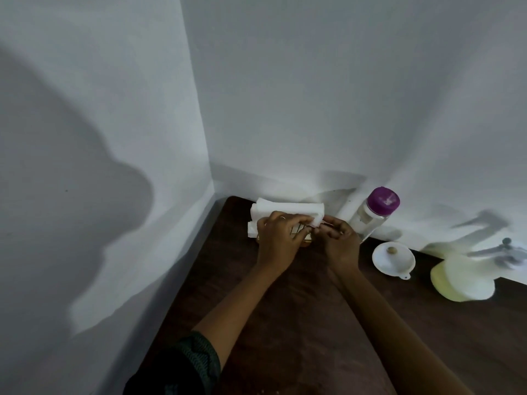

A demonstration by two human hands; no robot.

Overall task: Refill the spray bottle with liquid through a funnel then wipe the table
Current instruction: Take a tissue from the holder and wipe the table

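Observation:
A stack of white paper napkins [285, 208] stands in a wooden holder [305, 238] at the far corner of the dark brown table [299, 323]. My left hand [275, 238] rests on the holder and the front of the napkins. My right hand [340, 243] pinches the right edge of a napkin, fingers closed on it. A white funnel [393, 259] lies on the table to the right. The spray bottle [467, 276], white with yellowish liquid and a grey trigger head, is at the right and blurred.
A clear plastic bottle [370, 218] with a purple cap stands against the white wall behind the funnel. Walls close the table in at the back and left. My shadow falls on the left wall.

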